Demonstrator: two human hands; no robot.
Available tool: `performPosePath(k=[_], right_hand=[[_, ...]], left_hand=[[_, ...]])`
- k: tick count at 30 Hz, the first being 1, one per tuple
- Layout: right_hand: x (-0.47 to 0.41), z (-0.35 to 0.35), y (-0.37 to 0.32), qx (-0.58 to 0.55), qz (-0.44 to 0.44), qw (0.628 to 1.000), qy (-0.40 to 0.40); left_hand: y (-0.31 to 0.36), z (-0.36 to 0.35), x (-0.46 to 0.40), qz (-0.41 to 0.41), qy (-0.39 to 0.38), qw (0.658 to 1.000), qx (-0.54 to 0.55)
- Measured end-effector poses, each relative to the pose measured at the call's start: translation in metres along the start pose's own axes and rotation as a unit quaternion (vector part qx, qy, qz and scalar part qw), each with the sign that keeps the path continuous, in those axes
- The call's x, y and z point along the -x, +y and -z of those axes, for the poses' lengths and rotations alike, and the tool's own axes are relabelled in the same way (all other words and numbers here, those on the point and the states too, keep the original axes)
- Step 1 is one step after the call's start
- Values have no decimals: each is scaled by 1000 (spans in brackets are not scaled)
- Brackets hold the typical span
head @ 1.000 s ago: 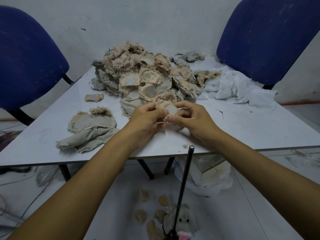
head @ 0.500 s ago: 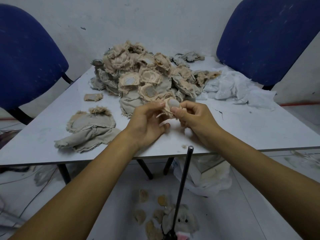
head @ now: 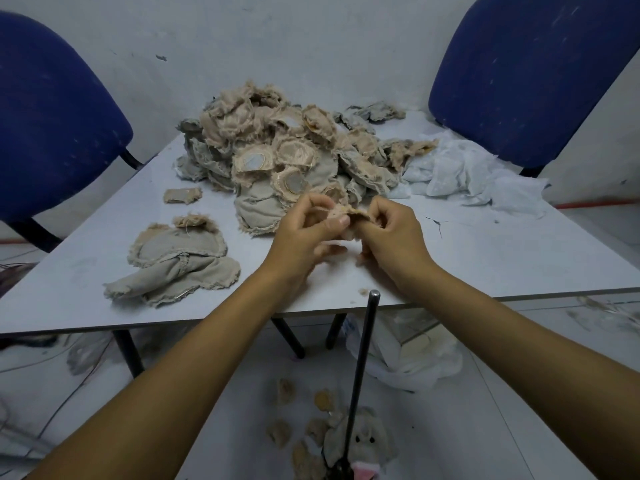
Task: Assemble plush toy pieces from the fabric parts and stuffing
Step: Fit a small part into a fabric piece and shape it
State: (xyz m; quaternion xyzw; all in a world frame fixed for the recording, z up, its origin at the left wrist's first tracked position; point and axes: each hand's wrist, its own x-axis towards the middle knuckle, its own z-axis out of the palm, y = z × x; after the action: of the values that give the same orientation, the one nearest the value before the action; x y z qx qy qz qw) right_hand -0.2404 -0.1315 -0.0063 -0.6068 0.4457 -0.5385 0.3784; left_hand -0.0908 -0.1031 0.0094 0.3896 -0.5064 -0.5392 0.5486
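While your left hand (head: 304, 233) and right hand (head: 391, 233) meet just above the table (head: 485, 258), both pinch one small tan fabric piece (head: 346, 213) between them. Your left thumb and curled fingers grip its left edge; your right fingers, curled inward, grip its right edge. The piece sits clear of the tabletop, bunched so that its shape cannot be read.

Directly beyond your hands lies the large pile of fabric parts (head: 284, 157), tan and grey rounds with frayed edges, heaped loosely on the table with no bin or tray around them. Beyond your right hand, touching the pile's edge, rests a crumpled white fabric heap (head: 464, 171). To the outside of your left hand lie two flat grey sewn pieces (head: 176, 261), overlapping, and farther beyond them one small tan scrap (head: 181, 195).

Below your right wrist, under the table edge, a white plastic bag (head: 408, 355) sits on the floor; its contents appear pale, and cannot be identified. Nearer you, between your forearms, a dark metal rod (head: 363, 358) stands upright, with a plush toy head (head: 363, 441) and several tan scraps (head: 322, 400) on the floor around its base.
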Motion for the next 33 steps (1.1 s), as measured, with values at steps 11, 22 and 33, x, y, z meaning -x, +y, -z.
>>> performPosePath(k=[11,22,33], right_hand=[[0,5,-7,-150,-56,979,-128],[-6,4,-2,-139,-96,985,-27],[-4,1,-3,-120,-77,989,-49]], left_hand=[[5,8,-3,51,41,995,70],[3,18,-7,-171,44,815,-552],[-14,14,-21,-32,-11,691,-722]])
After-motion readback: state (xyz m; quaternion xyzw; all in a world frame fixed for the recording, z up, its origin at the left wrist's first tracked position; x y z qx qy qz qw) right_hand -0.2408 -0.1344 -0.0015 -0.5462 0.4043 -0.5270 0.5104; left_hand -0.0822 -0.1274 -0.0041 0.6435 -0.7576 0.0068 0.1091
